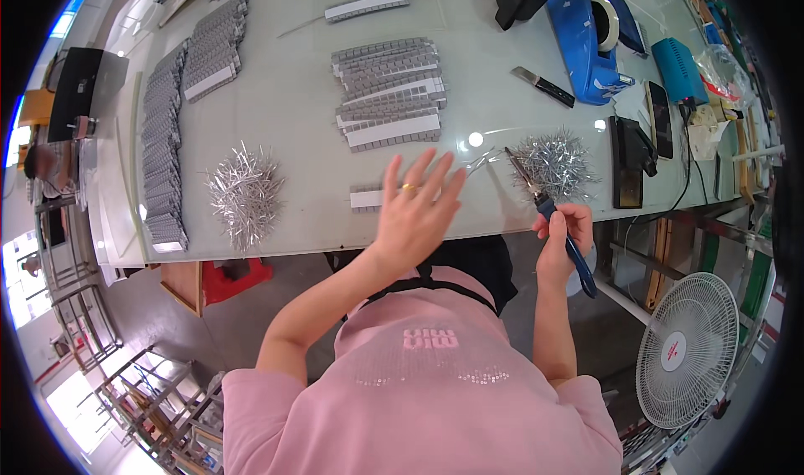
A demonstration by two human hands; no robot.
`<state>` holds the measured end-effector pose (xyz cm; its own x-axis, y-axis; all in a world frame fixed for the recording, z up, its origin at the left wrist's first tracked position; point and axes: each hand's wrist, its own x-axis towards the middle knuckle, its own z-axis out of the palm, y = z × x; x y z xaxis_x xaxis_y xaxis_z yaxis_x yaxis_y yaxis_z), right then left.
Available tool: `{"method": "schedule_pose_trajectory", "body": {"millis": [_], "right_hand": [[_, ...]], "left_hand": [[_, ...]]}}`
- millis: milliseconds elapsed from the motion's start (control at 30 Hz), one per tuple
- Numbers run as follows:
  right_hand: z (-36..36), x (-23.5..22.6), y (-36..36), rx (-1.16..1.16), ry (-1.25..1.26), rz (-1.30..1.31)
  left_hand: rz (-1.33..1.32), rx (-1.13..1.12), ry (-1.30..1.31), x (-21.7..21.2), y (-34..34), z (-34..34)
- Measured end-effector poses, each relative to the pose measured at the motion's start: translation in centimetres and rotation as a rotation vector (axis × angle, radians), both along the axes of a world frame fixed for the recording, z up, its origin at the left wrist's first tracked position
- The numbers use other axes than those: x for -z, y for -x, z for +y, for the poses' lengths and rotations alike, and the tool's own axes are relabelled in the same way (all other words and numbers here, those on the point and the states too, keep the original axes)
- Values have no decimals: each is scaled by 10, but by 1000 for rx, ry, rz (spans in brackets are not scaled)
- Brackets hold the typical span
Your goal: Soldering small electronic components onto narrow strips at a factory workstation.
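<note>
My left hand (pixel 416 219) is open, its fingers stretched and spread over a short grey segmented strip with a white face (pixel 366 198) near the table's front edge. The hand hides the strip's right part, so I cannot tell whether it touches it. In my right hand (pixel 561 245) is a soldering iron (pixel 546 207) with a blue handle, its tip pointing up and left. That tip is beside a pile of cut silver wires (pixel 557 167). A few loose silver wires (pixel 483 161) lie between the two hands. Beyond my left hand lies a stack of similar grey strips (pixel 389 94).
More grey strips (pixel 163 148) are stacked at the left, near a second silver wire pile (pixel 244 197). A utility knife (pixel 543 87), blue tape dispenser (pixel 578 43), teal box (pixel 677 69) and phone (pixel 660 119) occupy the right. A white fan (pixel 687 349) stands below right.
</note>
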<state>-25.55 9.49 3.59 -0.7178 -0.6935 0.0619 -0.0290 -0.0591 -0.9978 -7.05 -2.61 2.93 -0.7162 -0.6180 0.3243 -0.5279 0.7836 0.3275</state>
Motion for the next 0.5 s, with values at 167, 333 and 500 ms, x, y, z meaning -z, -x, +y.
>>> {"method": "schedule_pose_trajectory", "body": {"millis": [167, 333, 500], "right_hand": [[7, 3, 6, 44, 34, 17], [13, 4, 10, 88, -19, 16], [13, 3, 7, 105, 17, -15]], "left_hand": [[-72, -3, -53, 9, 24, 1], [-149, 246, 27, 9, -1, -20], [-153, 252, -25, 2, -10, -10]]}}
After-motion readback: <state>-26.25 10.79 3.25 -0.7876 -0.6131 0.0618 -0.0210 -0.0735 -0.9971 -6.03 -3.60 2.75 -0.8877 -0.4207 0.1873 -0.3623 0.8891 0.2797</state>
